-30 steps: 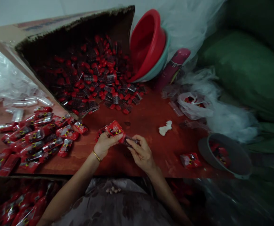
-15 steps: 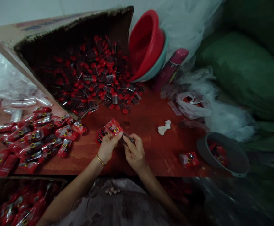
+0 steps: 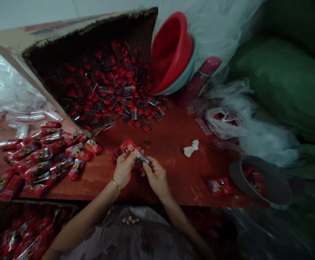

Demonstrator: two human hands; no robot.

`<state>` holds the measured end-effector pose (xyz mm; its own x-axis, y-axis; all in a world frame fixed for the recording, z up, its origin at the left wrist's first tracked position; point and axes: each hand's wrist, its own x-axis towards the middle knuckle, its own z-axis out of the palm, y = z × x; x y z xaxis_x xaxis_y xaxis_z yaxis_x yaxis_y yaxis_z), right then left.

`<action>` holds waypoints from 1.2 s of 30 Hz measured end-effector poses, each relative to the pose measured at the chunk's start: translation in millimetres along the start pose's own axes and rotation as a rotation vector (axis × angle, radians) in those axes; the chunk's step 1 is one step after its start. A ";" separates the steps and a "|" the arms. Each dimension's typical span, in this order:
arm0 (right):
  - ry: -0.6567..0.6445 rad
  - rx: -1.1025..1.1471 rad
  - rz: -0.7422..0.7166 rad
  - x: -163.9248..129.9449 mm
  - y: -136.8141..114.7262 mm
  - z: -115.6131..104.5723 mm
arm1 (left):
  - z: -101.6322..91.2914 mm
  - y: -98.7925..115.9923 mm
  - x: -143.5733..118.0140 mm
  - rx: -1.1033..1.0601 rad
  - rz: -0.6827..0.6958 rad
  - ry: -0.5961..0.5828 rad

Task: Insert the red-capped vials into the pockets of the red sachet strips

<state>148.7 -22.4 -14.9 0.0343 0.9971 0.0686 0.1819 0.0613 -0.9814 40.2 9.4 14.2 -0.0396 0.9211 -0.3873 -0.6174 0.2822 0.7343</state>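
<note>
My left hand (image 3: pixel 124 168), with a gold bangle on the wrist, pinches a red printed packet (image 3: pixel 129 147) just above the red-brown table (image 3: pixel 171 144). My right hand (image 3: pixel 155 175) sits close beside it and grips a small dark item with a clear wrap (image 3: pixel 141 157) at the packet's end. Both hands meet near the table's front edge, in the middle. What is inside the packet is hidden by my fingers.
A tipped cardboard box (image 3: pixel 73 32) spills small red and black pieces (image 3: pixel 111 94) at the back. Filled red packets (image 3: pixel 41 159) pile at the left. Stacked red and teal basins (image 3: pixel 173 54), a pink bottle (image 3: pixel 201 77), a white scrap (image 3: pixel 191 148), a grey bowl (image 3: pixel 260 180) and plastic bags (image 3: pixel 228 121) lie to the right.
My two hands have drawn closer together and shifted slightly left; the right hand has brought the small dark item up to the end of the red packet.
</note>
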 end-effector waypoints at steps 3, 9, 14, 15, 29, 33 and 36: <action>-0.028 0.075 0.073 4.9 -2.3 0.6 | -4.7 -5.0 -0.6 0.051 0.006 -0.052; 0.016 0.043 -0.009 20.3 6.7 6.8 | -13.8 -9.3 -2.0 0.052 -0.087 -0.107; 0.048 -0.344 -0.313 33.0 7.7 17.1 | -35.0 1.1 -2.3 -0.022 -0.233 -0.138; 0.015 -0.405 -0.368 37.8 5.3 18.8 | -42.2 6.8 -1.9 -0.021 -0.238 -0.120; -0.061 -1.135 -0.265 139.2 38.6 -8.7 | -90.1 64.2 12.1 0.213 0.234 0.286; -0.029 -1.165 -0.247 80.4 31.8 -6.5 | -67.7 31.2 18.7 0.889 0.445 0.052; -0.021 -1.177 -0.264 43.0 28.7 -9.8 | -71.9 21.7 26.7 1.305 0.556 -0.001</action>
<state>165.0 21.8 -38.3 -0.1530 0.9615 0.2284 0.9656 0.1946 -0.1723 -30.7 20.9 -20.3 -0.0324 0.9925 0.1179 0.6360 -0.0706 0.7684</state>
